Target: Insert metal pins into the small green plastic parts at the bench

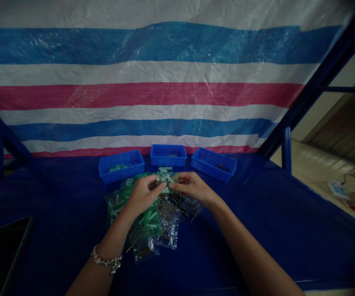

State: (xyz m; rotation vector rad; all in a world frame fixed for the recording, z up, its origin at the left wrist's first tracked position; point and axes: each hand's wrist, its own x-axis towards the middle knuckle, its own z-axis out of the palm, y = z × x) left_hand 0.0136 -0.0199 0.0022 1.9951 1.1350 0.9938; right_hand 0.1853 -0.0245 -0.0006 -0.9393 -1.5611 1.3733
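I hold a small clear packet (pixel 165 176) in front of me, with pale green pieces showing through its plastic. My left grip (pixel 146 192) pinches the packet at its left side, the thumb lying on the near face and the bent fingers behind. My right grip (pixel 194 188) pinches it at the right side in almost the same manner, and the two thumb tips are close to each other near its lower part. The packet is above the far end of a heap of bags; whether it touches the heap, I cannot tell.

On the blue surface (pixel 257 213), under and near my left forearm, lie green-looking bags (pixel 149 218). Just beside them, to the right, are clear bags (pixel 169 216) with thin, brownish sticks, and some dark sticks (pixel 177 200) are below my right grip.

Behind the heap stand three blue bins: the left bin (pixel 123 175) with greenish pieces, the middle bin (pixel 169 161), whose small content is unclear to me, and the right bin (pixel 210 172) with dark pieces. A beaded bracelet (pixel 107 261) is around my left wrist. Behind the bins hangs a striped sheet (pixel 153 95).
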